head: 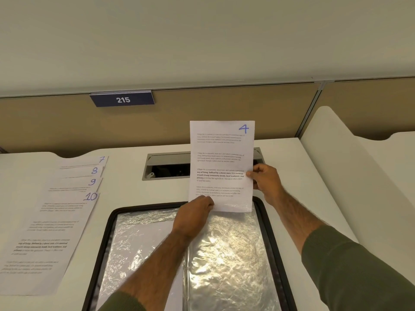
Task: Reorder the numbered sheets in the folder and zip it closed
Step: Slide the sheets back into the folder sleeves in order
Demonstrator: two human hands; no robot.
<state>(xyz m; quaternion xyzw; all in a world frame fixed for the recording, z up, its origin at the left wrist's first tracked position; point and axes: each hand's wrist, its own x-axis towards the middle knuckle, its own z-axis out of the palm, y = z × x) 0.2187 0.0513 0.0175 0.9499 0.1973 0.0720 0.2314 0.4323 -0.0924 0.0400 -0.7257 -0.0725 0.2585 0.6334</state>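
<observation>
Left hand (195,212): pinches bottom edge of sheet 4 (221,162).
Right hand (266,178): grips its 3 o'clock edge.
Folder (265,221): open, below the sheet.

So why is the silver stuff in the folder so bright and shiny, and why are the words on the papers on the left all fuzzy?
Head view: light glares off the crinkly sleeve in the folder, whiting out a patch; head view again: the left sheets sit near the wide lens's edge, so their print smears, while sheet 4 in the middle reads sharper.
</observation>
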